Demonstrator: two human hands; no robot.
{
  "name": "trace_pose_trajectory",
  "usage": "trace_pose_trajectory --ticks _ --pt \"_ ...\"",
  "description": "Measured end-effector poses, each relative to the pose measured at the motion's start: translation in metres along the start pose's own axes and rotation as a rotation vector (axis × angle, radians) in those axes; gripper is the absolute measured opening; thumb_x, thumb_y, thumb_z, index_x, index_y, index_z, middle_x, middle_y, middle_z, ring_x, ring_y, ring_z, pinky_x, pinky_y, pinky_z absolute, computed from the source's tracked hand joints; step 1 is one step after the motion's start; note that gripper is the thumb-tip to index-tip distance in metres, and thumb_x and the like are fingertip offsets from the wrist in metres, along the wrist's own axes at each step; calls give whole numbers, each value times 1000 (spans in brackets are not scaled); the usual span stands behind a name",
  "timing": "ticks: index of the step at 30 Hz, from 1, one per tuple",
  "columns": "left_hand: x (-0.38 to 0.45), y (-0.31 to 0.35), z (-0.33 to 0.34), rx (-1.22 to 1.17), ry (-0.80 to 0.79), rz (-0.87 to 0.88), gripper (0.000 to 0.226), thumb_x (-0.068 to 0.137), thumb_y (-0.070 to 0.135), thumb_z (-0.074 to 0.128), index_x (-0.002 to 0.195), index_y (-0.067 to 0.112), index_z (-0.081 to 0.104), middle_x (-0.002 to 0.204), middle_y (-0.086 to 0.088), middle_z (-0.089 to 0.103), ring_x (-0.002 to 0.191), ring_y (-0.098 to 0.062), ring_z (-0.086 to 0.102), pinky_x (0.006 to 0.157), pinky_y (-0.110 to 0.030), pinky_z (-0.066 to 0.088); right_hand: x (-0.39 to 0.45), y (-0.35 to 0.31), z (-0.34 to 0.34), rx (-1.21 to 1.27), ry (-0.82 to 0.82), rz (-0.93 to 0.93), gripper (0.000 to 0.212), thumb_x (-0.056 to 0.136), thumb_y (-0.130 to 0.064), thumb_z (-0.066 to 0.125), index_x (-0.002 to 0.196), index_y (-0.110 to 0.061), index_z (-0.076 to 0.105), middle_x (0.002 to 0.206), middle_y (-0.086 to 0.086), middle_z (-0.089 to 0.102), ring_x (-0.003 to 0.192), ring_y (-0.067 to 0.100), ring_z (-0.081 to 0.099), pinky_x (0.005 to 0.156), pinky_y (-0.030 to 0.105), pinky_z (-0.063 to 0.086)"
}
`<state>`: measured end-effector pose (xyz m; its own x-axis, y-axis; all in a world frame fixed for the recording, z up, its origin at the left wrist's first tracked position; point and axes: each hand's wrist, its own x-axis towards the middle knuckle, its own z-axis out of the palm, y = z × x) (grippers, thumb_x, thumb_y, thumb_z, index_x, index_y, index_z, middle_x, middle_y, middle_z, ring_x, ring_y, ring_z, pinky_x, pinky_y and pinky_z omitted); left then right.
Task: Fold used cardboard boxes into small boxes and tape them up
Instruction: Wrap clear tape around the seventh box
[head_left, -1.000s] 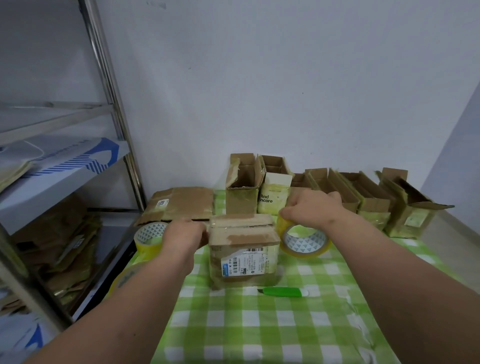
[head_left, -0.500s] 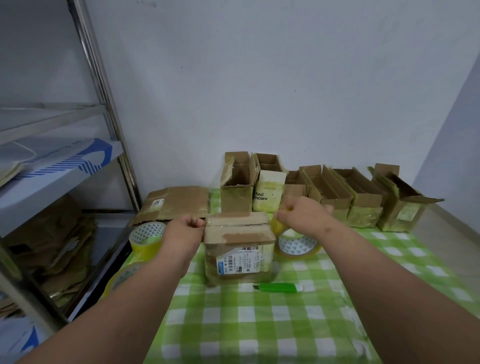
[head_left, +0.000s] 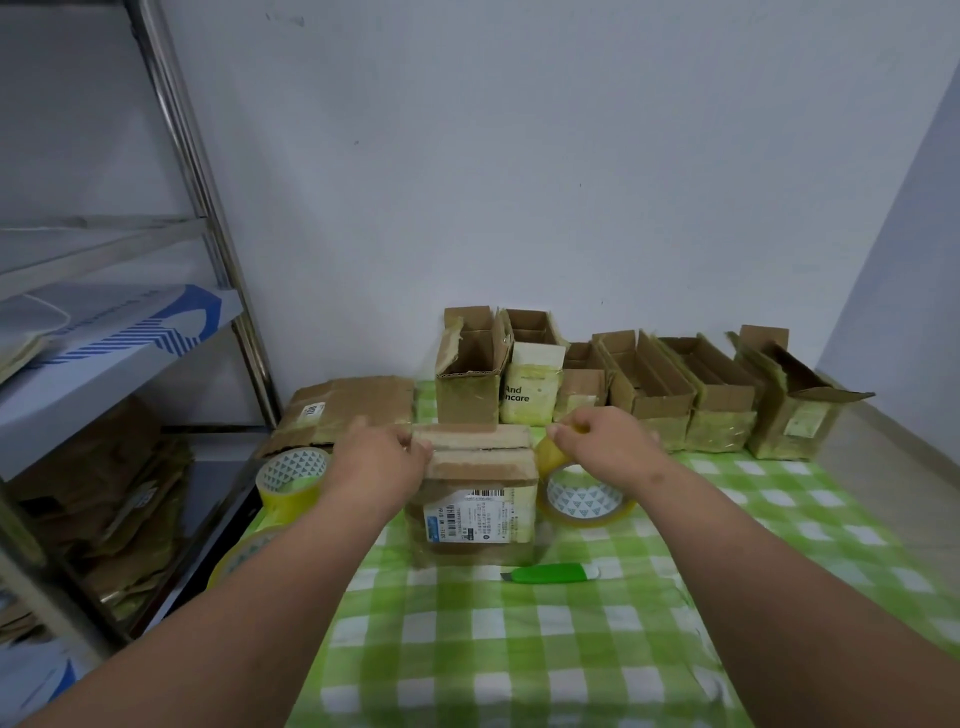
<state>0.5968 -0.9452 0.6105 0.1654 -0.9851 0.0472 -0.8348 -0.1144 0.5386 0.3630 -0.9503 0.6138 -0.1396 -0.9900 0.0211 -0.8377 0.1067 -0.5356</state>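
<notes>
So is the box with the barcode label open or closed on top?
Closed: the labelled box has its top flaps folded flat, the left hand gripping their edge. Whether tape holds them, cannot tell.

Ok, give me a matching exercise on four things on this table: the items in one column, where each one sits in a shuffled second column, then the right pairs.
Items
1. box with the shipping label
2. green utility knife
3. flattened cardboard
4. tape roll under the right hand

Places
A. far left corner of the checked cloth, beside the shelf post
B. just right of the labelled box
C. on the cloth, just in front of the labelled box
D. middle of the table, between the two hands

Pairs: 1-D, 2-C, 3-A, 4-B
</notes>
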Motion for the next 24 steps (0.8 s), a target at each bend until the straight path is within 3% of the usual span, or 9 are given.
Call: trace_pose_trajectory --ticks 2,5,8,11,13,17,20,24 --pt "-3 8 3 64 26 100 53 98 20 50 149 23 38 152 -4 27 140 -25 30 110 -41 34 -3 1 1 2 2 -8 35 98 -51 45 121 -32 63 123 -5 64 122 23 51 108 48 21" --pt "-7 25 8 260 -124 316 71 93 -3 43 156 23 23 164 2 11 150 -24 12 120 -41 23 -7 5 1 10 0 -18 37 99 -50 43 125 -32 62 128 -5 63 126 23 50 110 48 19" --pt "-4 28 10 339 -300 353 53 106 24 27 157 16 14 165 -5 6 152 -25 2 122 -38 8 -7 6 3 5 5 -20 38 100 -50 41 127 -32 61 130 -5 62 127 22 49 110 47 20" --pt "-5 26 14 500 -386 370 74 95 68 10 156 29 -7 164 -7 -10 150 -29 -13 123 -47 -1 -4 4 6 -19 17 -12 38 100 -49 39 128 -33 60 131 -5 61 126 22 50 109 47 21" --pt "-6 28 16 623 -401 370 80 83 81 5 151 44 -16 163 -9 -16 149 -32 -17 122 -52 -5 -3 3 8 -29 27 -17 37 100 -47 38 126 -33 61 130 -5 62 125 22 50 108 47 22" --pt "-5 41 19 732 -374 396 81 79 87 6 148 51 -17 163 -11 -16 149 -36 -16 119 -55 -11 -2 4 9 -28 36 -5 35 100 -44 38 121 -34 63 127 -6 64 123 21 51 106 46 23" --pt "-9 45 24 721 -339 487 86 82 85 13 152 44 -14 164 -3 -17 150 -27 -19 118 -59 -9 -2 4 8 -47 27 10 33 99 -41 38 117 -34 65 122 -6 66 118 21 54 104 44 24" --pt "-8 44 27 660 -391 495 77 82 85 17 147 56 -14 163 10 -18 150 -22 -16 112 -71 -4 0 3 10 -68 25 -2 34 98 -42 38 117 -35 65 120 -5 66 116 22 55 103 46 27"
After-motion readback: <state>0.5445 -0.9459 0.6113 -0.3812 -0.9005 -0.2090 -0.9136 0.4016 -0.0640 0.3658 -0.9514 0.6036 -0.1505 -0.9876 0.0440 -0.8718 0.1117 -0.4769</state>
